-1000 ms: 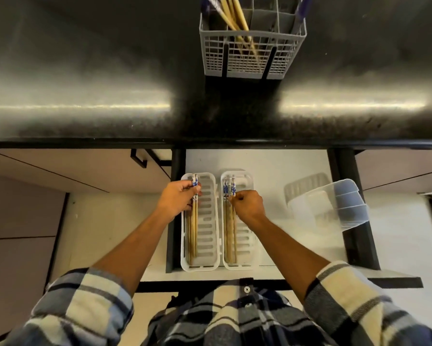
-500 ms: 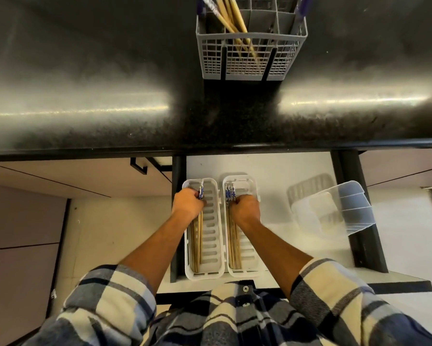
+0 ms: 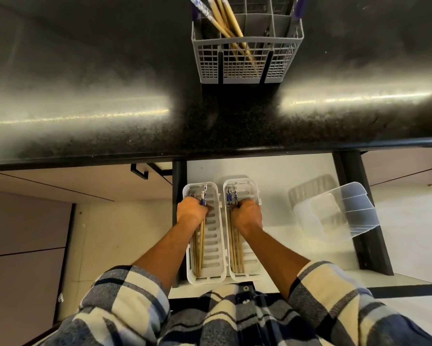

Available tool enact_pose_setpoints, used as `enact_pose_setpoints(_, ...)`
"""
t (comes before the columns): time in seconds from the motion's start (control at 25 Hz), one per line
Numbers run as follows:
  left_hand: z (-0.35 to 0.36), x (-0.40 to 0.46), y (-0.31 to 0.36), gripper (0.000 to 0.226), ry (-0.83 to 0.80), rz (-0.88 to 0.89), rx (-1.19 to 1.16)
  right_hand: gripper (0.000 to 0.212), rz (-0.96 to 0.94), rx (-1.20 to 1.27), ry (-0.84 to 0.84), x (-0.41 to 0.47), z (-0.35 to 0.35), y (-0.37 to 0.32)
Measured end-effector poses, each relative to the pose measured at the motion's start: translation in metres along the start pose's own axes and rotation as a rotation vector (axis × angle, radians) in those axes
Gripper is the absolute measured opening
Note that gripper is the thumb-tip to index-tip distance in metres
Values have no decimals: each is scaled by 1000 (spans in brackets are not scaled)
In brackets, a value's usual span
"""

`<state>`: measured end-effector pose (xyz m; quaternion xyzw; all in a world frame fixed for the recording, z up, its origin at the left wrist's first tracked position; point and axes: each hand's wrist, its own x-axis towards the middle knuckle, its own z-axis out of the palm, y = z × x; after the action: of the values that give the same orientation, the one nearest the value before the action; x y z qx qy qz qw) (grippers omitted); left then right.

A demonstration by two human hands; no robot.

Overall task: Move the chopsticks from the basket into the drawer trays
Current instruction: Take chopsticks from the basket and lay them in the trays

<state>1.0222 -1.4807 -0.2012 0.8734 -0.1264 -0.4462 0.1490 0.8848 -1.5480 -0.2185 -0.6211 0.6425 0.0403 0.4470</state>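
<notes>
left hand (image 3: 191, 213): was down in the left tray (image 3: 216, 245), fingers curled shut around the blue-patterned ends of a bundle of chopsticks (image 3: 200, 245); their wooden shafts ran back along the tray's left side toward the person.
right hand (image 3: 247, 214): was down in the right tray (image 3: 250, 193), fist closed over the upper part of a second bundle of chopsticks (image 3: 235, 255) that lay along that tray's left side, patterned tips showing just beyond the knuckles.
trays: two white slotted trays sat side by side, touching, at the left of the open drawer (image 3: 272, 171).
basket (image 3: 247, 58): grey mesh cutlery basket stood upright on the dark desk (image 3: 85, 96), well apart from the drawer; several chopsticks (image 3: 225, 21) leaned in its left compartment, tips up and to the left.
clear container (image 3: 339, 213): a see-through plastic bin sat tilted at the right side of the drawer, over its dark rail.
sleeves (image 3: 125, 303): blue, cream and black plaid, pushed up on both forearms.
cabinet fronts (image 3: 22, 221): plain pale panels to the left, below the desk edge.
</notes>
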Motion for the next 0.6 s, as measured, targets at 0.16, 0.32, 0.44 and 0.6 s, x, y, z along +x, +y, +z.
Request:
enact_pose_setpoints(0.16, -8, -6, -1, 13, -107, -97, -378, 14, -6, 17, -1, 0, 1, 1)
enact_pose_setpoints(0.32, -13, -7, -5, 17, -152, -118, -418, 13, -13, 15, -11, 0, -1, 1)
enact_pose_setpoints(0.44, -11, -8, -4, 15, -156, -116, -399, 13, -15, 16, -8, -1, -1, 2)
enact_pose_setpoints(0.6, -12, -10, -3, 14, -210, -126, -336, 12, -33, 13, -10, -2, -2, 3)
